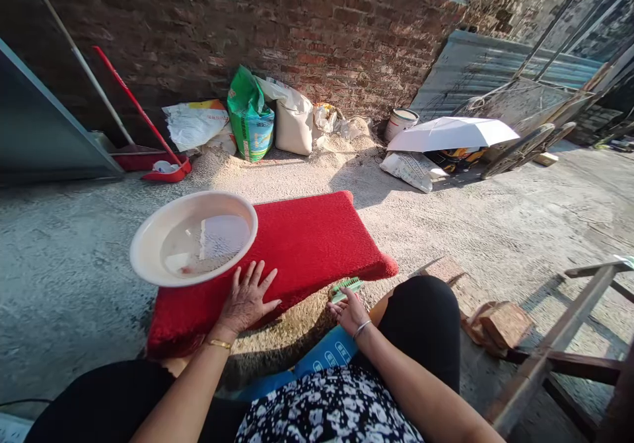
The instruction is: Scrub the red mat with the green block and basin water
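Pale plastic formed the basin [148,248], which sat with water [185,248] in it on the left end of the red cloth [312,232]. Just beside its rim, our left hand [246,301] lay flat on the cloth, fingers spread wide, holding nothing. At the cloth's near edge, toward its right end, our right hand [351,312] had a narrow grip around a green brush [347,287]; whether the bristles touched the cloth, we could not tell. We judged it best to press evenly with the left palm so the cloth would not slide, and to keep strokes short and directed away from the basin, since a bump could spill it. Farther off were a red dustpan [173,173] and a green sack [250,129] before the brick wall [327,34], well apart from our hands. Our right knee [428,324], close beside the brush hand, limited its swing; beyond lay a pale umbrella [450,133], bricks [510,324] and a wooden frame [569,324].
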### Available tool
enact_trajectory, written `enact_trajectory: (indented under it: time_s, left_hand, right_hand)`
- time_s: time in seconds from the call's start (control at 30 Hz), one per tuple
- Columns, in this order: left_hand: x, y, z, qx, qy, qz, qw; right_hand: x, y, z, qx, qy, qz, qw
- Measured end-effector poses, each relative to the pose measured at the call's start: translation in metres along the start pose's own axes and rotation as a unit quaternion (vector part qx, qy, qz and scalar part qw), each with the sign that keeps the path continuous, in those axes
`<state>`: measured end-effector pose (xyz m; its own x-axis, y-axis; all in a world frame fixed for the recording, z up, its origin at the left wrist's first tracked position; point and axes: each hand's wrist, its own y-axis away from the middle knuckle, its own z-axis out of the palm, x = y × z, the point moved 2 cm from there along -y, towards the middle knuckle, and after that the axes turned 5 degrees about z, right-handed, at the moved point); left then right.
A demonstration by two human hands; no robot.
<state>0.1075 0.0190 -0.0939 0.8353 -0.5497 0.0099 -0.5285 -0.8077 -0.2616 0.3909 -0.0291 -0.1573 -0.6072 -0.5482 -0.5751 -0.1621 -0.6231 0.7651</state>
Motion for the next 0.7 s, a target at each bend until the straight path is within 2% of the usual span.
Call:
enact_trajectory:
  time_s: [0.13, 0.23, 0.37, 0.53, 0.63, 0.7]
  left_hand:
    - [0.000, 0.000, 0.000, 0.001, 0.000, 0.002, 1.000]
    - [0.001, 0.000, 0.000, 0.005, 0.002, 0.003, 1.000]
    - [0.000, 0.001, 0.001, 0.005, -0.005, 0.005, 1.000]
    - [0.000, 0.001, 0.003, -0.003, -0.013, 0.005, 1.000]
    - [0.000, 0.002, 0.003, -0.003, -0.017, 0.004, 1.000]
    - [0.001, 0.002, 0.002, 0.001, -0.017, 0.005, 1.000]
  right_hand:
    - [-0.005, 0.005, 0.012, -0.073, -0.080, 0.038, 0.993]
    - [-0.008, 0.002, 0.021, -0.088, -0.079, 0.035, 0.992]
    - [-0.002, -0.004, 0.021, -0.040, 0.028, 0.060, 0.997]
    - [0.022, 0.011, 0.011, -0.023, 0.158, 0.149, 0.976]
    - [0.023, 0.030, 0.012, -0.068, 0.241, 0.102, 0.963]
    - [0.013, 0.044, 0.016, -0.144, 0.334, 0.038, 0.931]
